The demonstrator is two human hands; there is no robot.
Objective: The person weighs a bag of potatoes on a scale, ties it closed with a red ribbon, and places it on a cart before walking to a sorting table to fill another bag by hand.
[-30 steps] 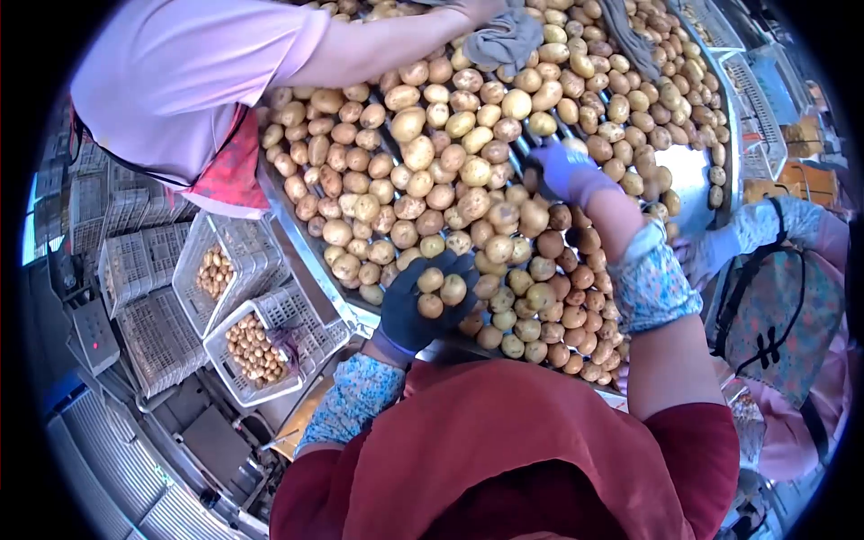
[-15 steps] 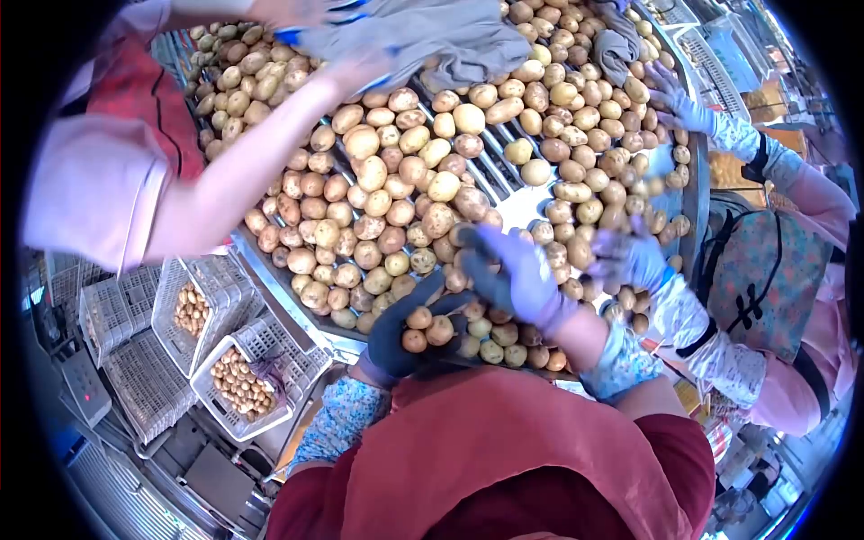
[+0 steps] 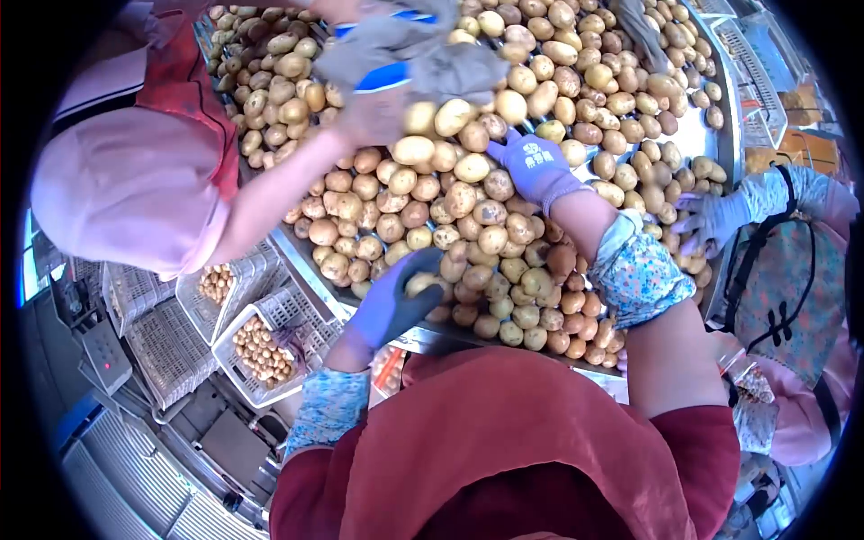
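My left hand [image 3: 393, 299], in a purple and black glove, is at the near edge of the sorting table with its fingers curled round a potato [image 3: 419, 284]. Farther in, my right hand [image 3: 538, 167], in a purple glove with white print, reaches over the heap with its fingers stretched out against the potatoes [image 3: 471, 168]. I see no potato held in it, though its palm side is hidden. Smaller potatoes [image 3: 510, 334] lie between my hands and the near edge.
On the left a co-worker's bare forearm [image 3: 290, 187] reaches across to a grey cloth [image 3: 382, 47]. At right is another co-worker's gloved hand [image 3: 706, 220]. White crates [image 3: 261, 396] with potatoes stand below the table's left side. Metal rails [image 3: 727, 126] edge the table.
My right hand has moved from beside my left hand farther over the heap. My left hand has turned and now grips a potato. The left co-worker leans farther in; the view has shifted.
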